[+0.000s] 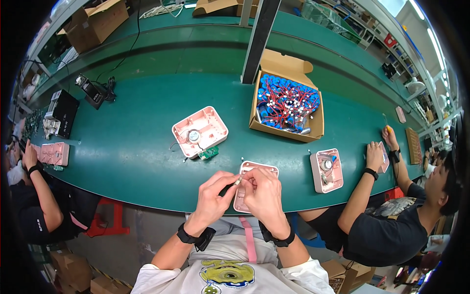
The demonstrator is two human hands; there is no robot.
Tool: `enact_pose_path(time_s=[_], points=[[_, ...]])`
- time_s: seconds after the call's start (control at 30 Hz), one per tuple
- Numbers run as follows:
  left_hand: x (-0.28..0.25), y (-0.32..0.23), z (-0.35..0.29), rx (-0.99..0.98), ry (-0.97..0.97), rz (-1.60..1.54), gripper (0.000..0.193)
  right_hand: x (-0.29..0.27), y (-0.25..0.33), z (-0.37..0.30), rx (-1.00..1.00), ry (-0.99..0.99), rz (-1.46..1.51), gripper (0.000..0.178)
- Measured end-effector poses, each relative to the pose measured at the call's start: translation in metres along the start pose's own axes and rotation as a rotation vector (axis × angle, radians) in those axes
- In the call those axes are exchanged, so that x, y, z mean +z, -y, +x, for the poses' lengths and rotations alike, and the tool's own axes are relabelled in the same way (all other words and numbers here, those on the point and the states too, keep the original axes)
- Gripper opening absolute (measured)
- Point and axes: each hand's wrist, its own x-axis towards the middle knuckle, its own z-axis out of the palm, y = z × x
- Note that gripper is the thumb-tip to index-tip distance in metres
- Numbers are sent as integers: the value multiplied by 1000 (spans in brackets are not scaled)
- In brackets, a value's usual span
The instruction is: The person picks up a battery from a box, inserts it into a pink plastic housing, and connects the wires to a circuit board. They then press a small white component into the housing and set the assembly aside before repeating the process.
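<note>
Close to the table's front edge, my left hand (pixel 211 198) and my right hand (pixel 264 193) meet fingertip to fingertip. Between them is a small pale part (pixel 238 181), too small to name; both hands pinch at it. Under my hands lies a pink plastic housing (pixel 241 205), its inside mostly hidden by my right hand. Farther off and to the left, another pink housing (pixel 215 128) lies open, with a round speaker (pixel 194 136) inside. A green circuit board (pixel 209 153) hangs at its near edge on wires.
A cardboard box (pixel 286 133) of blue cells with red leads stands beyond my hands. To the right is a third pink housing (pixel 334 185). A black metal post (pixel 259 44) rises behind. Co-workers sit at both sides, a person's hand (pixel 375 157) at the right.
</note>
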Motion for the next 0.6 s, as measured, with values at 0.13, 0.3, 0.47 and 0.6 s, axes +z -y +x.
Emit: enact_pose_path(time_s=[0.13, 0.3, 0.47, 0.6], points=[[4, 15, -3, -34, 9, -98, 25, -9, -2, 4, -62, 23, -8, 7], [8, 30, -10, -194, -46, -264, 23, -56, -9, 35, -125, 53, -153, 15], [8, 31, -12, -199, 5, -248, 24, -80, -42, 95, 28, -71, -114, 21], [6, 30, -12, -181, 19, -222, 24, -64, -46, 125, 38, -110, -143, 22]])
